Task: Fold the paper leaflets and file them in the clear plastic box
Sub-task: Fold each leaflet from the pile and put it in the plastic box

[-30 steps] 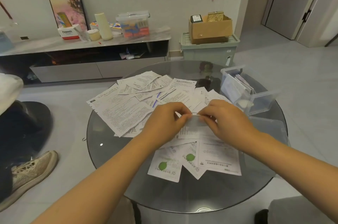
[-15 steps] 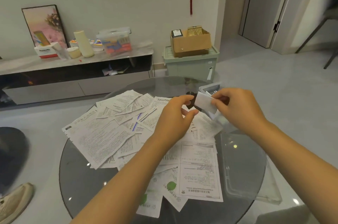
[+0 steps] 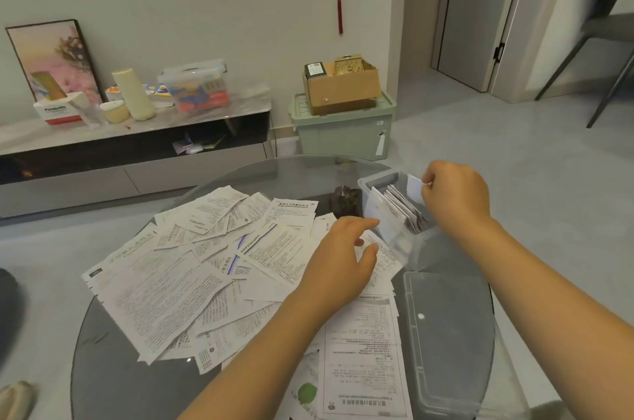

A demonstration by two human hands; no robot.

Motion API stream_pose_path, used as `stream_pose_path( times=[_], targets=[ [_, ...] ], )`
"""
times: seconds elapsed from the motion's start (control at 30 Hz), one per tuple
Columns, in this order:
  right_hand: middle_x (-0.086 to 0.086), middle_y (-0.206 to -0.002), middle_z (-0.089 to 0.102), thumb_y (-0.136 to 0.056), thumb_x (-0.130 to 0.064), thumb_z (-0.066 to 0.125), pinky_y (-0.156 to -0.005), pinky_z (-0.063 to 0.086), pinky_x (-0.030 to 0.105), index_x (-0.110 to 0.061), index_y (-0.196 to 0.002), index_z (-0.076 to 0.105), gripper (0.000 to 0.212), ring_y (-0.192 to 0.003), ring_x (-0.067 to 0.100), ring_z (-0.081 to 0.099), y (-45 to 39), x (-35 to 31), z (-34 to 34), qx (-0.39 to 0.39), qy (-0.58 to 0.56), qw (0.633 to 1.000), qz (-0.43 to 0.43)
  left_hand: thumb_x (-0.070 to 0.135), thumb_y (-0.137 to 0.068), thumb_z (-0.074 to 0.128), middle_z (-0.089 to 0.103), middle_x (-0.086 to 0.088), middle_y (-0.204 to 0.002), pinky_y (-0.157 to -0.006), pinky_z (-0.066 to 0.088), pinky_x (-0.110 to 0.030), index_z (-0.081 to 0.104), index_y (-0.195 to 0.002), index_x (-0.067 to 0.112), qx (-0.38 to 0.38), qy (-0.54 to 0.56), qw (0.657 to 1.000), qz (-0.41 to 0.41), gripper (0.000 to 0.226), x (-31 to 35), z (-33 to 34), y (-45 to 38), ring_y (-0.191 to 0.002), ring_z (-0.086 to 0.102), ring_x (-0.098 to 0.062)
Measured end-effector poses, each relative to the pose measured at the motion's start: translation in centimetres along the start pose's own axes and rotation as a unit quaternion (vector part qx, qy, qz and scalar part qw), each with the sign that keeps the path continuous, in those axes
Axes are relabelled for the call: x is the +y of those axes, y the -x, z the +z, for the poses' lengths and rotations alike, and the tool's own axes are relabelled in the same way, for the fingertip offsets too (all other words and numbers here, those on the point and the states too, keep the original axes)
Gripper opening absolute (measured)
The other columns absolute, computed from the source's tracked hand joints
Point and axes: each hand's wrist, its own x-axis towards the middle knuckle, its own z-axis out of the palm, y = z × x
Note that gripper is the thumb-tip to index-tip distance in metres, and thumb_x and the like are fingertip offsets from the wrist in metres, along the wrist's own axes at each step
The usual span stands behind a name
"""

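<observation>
A heap of unfolded printed leaflets [image 3: 192, 265] covers the left and middle of the round glass table [image 3: 113, 382]. The clear plastic box [image 3: 372, 184] stands at the table's far right with several folded leaflets [image 3: 403, 210] upright inside. My right hand [image 3: 453, 193] hovers over the box's far end, pinching a small folded leaflet [image 3: 414, 188] that dips into the box. My left hand [image 3: 339, 261] rests on the heap just left of the box, fingers apart, holding nothing.
The box's clear lid [image 3: 446, 333] lies on the table's right side. Beyond the table stand a low TV cabinet [image 3: 137, 151] with clutter, a green storage bin [image 3: 343, 131] with a cardboard box [image 3: 343, 86] on it, and a chair [image 3: 610, 42] at far right.
My right hand has carried the folded leaflet right and away, from above the heap to inside the box. My left hand let go and dropped onto the heap.
</observation>
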Motion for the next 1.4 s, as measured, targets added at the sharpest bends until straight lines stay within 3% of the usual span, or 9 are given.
stream_pose_path(
  times=[0.17, 0.27, 0.5, 0.63, 0.8, 0.97, 1.1, 1.4],
  targets=[
    [0.009, -0.087, 0.069, -0.083, -0.009, 0.057, -0.063, 0.035, 0.028, -0.014, -0.088, 0.070, 0.015, -0.084, 0.031, 0.061, -0.1, -0.8, 1.3, -0.013, 0.092, 0.996, -0.011, 0.027, -0.096, 0.050, 0.038, 0.013, -0.142, -0.091, 0.044, -0.018, 0.045, -0.135, 0.033, -0.013, 0.010, 1.000, -0.002, 0.040, 0.2, 0.3, 0.2, -0.105, 0.052, 0.000],
    [0.006, -0.090, 0.068, -0.083, -0.011, 0.058, -0.069, 0.031, 0.027, -0.020, -0.093, 0.071, 0.018, -0.094, 0.026, 0.057, -0.2, -1.0, 1.3, -0.028, 0.169, 0.985, -0.027, 0.027, -0.095, 0.050, 0.037, 0.014, -0.143, -0.091, 0.048, -0.021, 0.044, -0.135, 0.034, -0.018, 0.008, 1.000, 0.000, 0.041, 0.3, 0.5, 0.3, -0.107, 0.053, -0.001],
    [0.005, -0.118, 0.049, -0.089, -0.018, 0.053, -0.087, 0.033, 0.030, -0.016, -0.106, 0.067, 0.022, -0.114, 0.027, 0.039, -0.3, -0.5, 0.9, -0.078, 0.221, 0.971, -0.045, 0.027, -0.096, 0.050, 0.039, 0.010, -0.138, -0.094, 0.045, -0.021, 0.045, -0.134, 0.033, -0.026, 0.012, 1.000, -0.009, 0.039, 0.3, 0.6, 0.7, -0.108, 0.053, -0.003],
    [0.010, -0.115, 0.045, -0.089, -0.013, 0.052, -0.087, 0.037, 0.034, -0.010, -0.104, 0.069, 0.024, -0.115, 0.031, 0.036, -0.6, 0.2, 0.5, -0.108, 0.113, 0.988, -0.014, 0.029, -0.095, 0.050, 0.038, 0.010, -0.141, -0.095, 0.047, -0.022, 0.045, -0.133, 0.034, -0.034, 0.000, 0.999, -0.010, 0.038, 0.6, 0.7, 0.9, -0.109, 0.054, -0.005],
    [0.016, -0.122, 0.046, -0.091, -0.005, 0.050, -0.092, 0.038, 0.037, -0.007, -0.104, 0.071, 0.025, -0.122, 0.033, 0.034, -0.6, 0.8, -0.9, -0.068, -0.037, 0.997, 0.009, 0.027, -0.095, 0.050, 0.040, 0.009, -0.138, -0.094, 0.048, -0.024, 0.046, -0.132, 0.033, -0.034, -0.009, 0.999, 0.000, 0.037, 0.9, 0.1, 1.2, -0.110, 0.054, -0.005],
    [0.008, -0.108, 0.050, -0.091, -0.012, 0.051, -0.086, 0.036, 0.031, -0.013, -0.106, 0.071, 0.025, -0.115, 0.026, 0.039, 1.4, 0.8, -2.1, -0.022, -0.058, 0.997, -0.049, 0.027, -0.095, 0.050, 0.042, 0.011, -0.136, -0.092, 0.047, -0.024, 0.049, -0.129, 0.032, -0.046, -0.036, 0.998, 0.013, 0.034, 1.4, -0.8, 2.2, -0.104, 0.052, 0.000],
    [-0.001, -0.096, 0.045, -0.090, -0.017, 0.055, -0.082, 0.035, 0.028, -0.018, -0.106, 0.071, 0.022, -0.109, 0.021, 0.042, 3.9, 0.5, -2.8, -0.029, -0.064, 0.992, -0.108, 0.029, -0.096, 0.049, 0.044, 0.010, -0.136, -0.095, 0.044, -0.024, 0.048, -0.132, 0.029, -0.081, -0.099, 0.992, 0.019, 0.036, 1.5, -1.2, 3.8, -0.112, 0.051, -0.005],
    [-0.009, -0.090, 0.049, -0.088, -0.027, 0.061, -0.077, 0.033, 0.021, -0.025, -0.105, 0.071, 0.019, -0.093, 0.009, 0.043, 10.1, 0.4, -3.6, -0.085, -0.090, 0.970, -0.207, 0.040, -0.088, 0.060, 0.049, 0.013, -0.131, -0.106, 0.035, -0.031, 0.051, -0.127, 0.034, -0.181, -0.192, 0.964, 0.036, 0.040, 1.4, -2.7, 7.2, -0.120, 0.044, -0.006]
  ],
)
